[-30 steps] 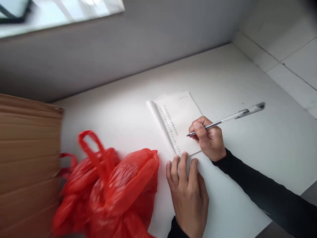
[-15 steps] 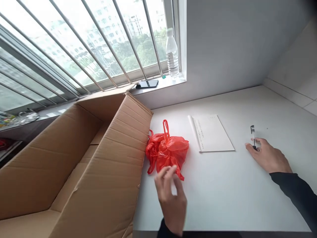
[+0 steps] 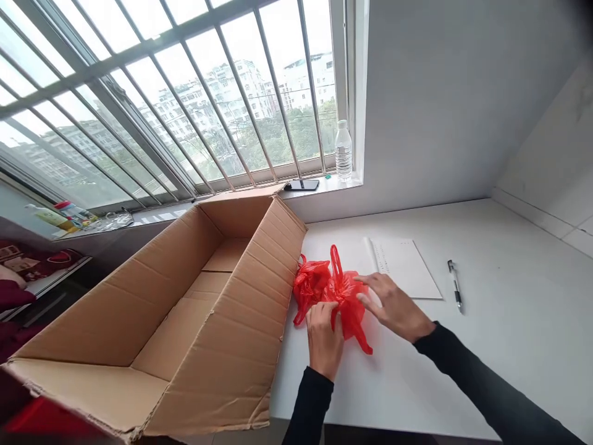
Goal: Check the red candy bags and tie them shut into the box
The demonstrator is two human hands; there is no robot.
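Note:
A red plastic bag (image 3: 343,287) with its top gathered and a handle loop standing up lies on the white table (image 3: 417,377), beside a second red bundle (image 3: 311,281) at its left. My left hand (image 3: 323,337) is at the near side of the bag, fingers bent and thumb apart, seemingly touching the plastic. From the right, my right hand (image 3: 393,304) reaches over the bag's edge with forefinger stretched out and thumb apart. Whether either hand pinches any plastic is not plain. A black-and-clear pen (image 3: 455,286) lies by itself farther right. Behind my right hand is a white notepad (image 3: 417,269), partly covered.
A long open cardboard box (image 3: 241,334) stands left of the bags, its wall close against them. On the window sill are a phone (image 3: 302,185) and a clear bottle (image 3: 343,151). Part of another person's sleeve (image 3: 13,296) shows at the far left.
My right hand has let go of the pen and moved left to the red bag. My left hand has come up against the bag. The view has tilted upward and shifted left.

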